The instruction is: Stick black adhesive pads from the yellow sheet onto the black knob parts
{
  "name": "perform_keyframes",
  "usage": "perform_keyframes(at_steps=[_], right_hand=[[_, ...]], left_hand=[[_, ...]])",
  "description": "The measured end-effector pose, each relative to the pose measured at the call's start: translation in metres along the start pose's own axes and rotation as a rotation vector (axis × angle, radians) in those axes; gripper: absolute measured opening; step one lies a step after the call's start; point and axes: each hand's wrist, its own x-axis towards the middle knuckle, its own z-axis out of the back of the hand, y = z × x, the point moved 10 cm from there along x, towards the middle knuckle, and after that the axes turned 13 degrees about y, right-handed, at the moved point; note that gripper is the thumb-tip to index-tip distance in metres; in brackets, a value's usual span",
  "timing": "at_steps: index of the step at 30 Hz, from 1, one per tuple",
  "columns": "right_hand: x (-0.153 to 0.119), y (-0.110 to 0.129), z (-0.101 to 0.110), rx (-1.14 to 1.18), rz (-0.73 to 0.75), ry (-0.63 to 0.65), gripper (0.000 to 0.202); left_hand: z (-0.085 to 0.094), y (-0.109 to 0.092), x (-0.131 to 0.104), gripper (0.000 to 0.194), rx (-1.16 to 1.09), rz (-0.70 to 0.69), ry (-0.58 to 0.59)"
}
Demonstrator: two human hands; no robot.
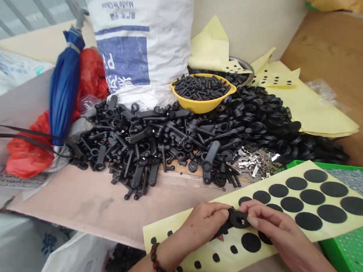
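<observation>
My left hand [205,223], with a beaded bracelet [158,264] at its wrist, is closed round a black plastic part [237,219] at the lower centre. The fingertips of my right hand [270,221] pinch the round end of that same part, where a small shiny metal piece shows in the middle. Both hands are above a pale yellow sheet [187,259] that carries large black discs [328,213] and small black dots [216,257]. My left fingers hide much of the part's shaft.
Behind lie heaped black parts [143,144], metal clips [254,163] and a yellow bowl [197,104] of black screws. A green tray [342,244] of small metal pieces is at right. A white sack [165,30], blue umbrella [64,87] and yellow sheets [313,106] stand or lie farther back.
</observation>
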Motion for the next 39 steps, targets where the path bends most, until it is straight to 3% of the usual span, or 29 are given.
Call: perform_keyframes(at_steps=[7,18,26,39], right_hand=[[0.001,-0.003,-0.003,0.101,-0.042,0.009,0.030],[0.005,-0.006,-0.005,0.077,-0.026,0.060,0.028],[0.004,-0.005,-0.008,0.141,-0.068,0.052,0.030],[0.003,-0.013,-0.006,0.230,-0.068,0.054,0.027]], left_hand=[[0.001,0.006,0.000,0.036,-0.068,0.050,-0.026],[-0.001,0.000,0.002,0.034,-0.046,-0.028,0.018],[-0.001,0.009,0.006,0.035,-0.101,-0.021,0.027],[-0.003,0.000,0.001,0.035,-0.111,-0.028,0.037]])
